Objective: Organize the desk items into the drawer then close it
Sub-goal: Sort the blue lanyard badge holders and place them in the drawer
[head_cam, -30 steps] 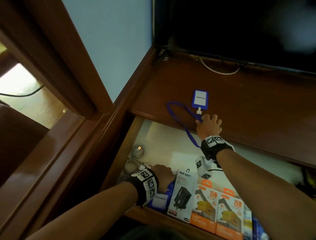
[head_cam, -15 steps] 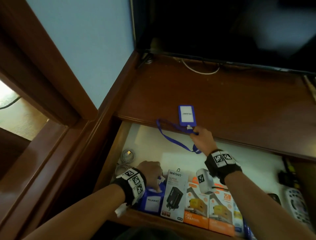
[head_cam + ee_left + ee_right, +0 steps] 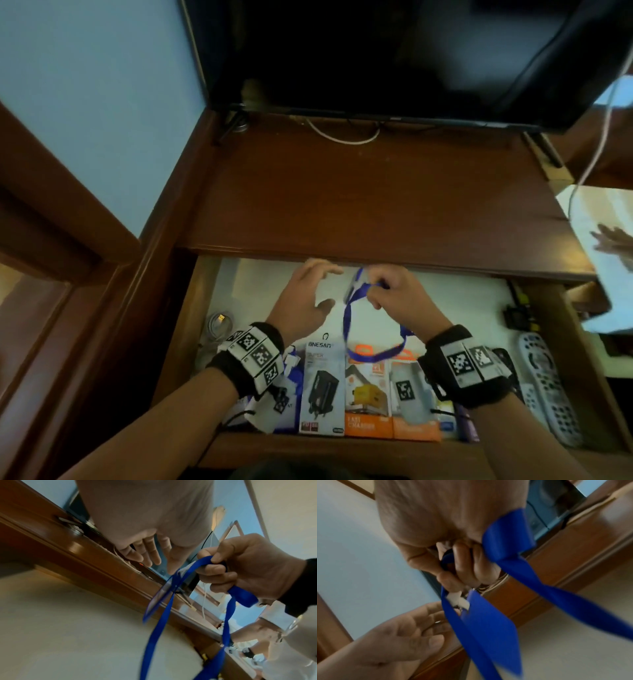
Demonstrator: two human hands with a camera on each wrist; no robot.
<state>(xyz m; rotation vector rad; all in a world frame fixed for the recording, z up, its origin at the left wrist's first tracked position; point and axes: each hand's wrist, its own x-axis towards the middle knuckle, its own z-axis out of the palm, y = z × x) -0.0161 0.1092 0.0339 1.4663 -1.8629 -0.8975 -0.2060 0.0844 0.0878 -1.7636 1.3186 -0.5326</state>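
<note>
From the head camera, the drawer [image 3: 191, 318] stands pulled out below the wooden desk [image 3: 359, 192], its pale floor showing at the far end. The right hand [image 3: 397, 298] is held over the far middle of the drawer, fingers curled around the blue lanyard [image 3: 347, 318], whose loop hangs down and trails toward the near boxes. The badge holder [image 3: 352, 286] dangles just left of that fist, blurred. The left hand [image 3: 305, 298] is just beside it on the left, fingers spread and relaxed, holding nothing. Along the near edge of the drawer stands a row of charger boxes [image 3: 322, 387]; a coiled white cable [image 3: 219, 323] lies at the far left and two remote controls [image 3: 548, 380] at the right. A dark screen [image 3: 376, 58] stands at the far side of the desk.

In the left wrist view, the left hand's fingers [image 3: 150, 553] hang straight and apart, close to the strap but not touching it. The right hand [image 3: 248, 566] clenches the lanyard [image 3: 157, 626], which drops in a long loop over the drawer floor.

In the right wrist view, the right hand's fingers [image 3: 464, 561] grip the lanyard [image 3: 488, 628] just above the white clip [image 3: 458, 601]; the left hand [image 3: 406, 639] is open below, palm up, near the strap.
</note>
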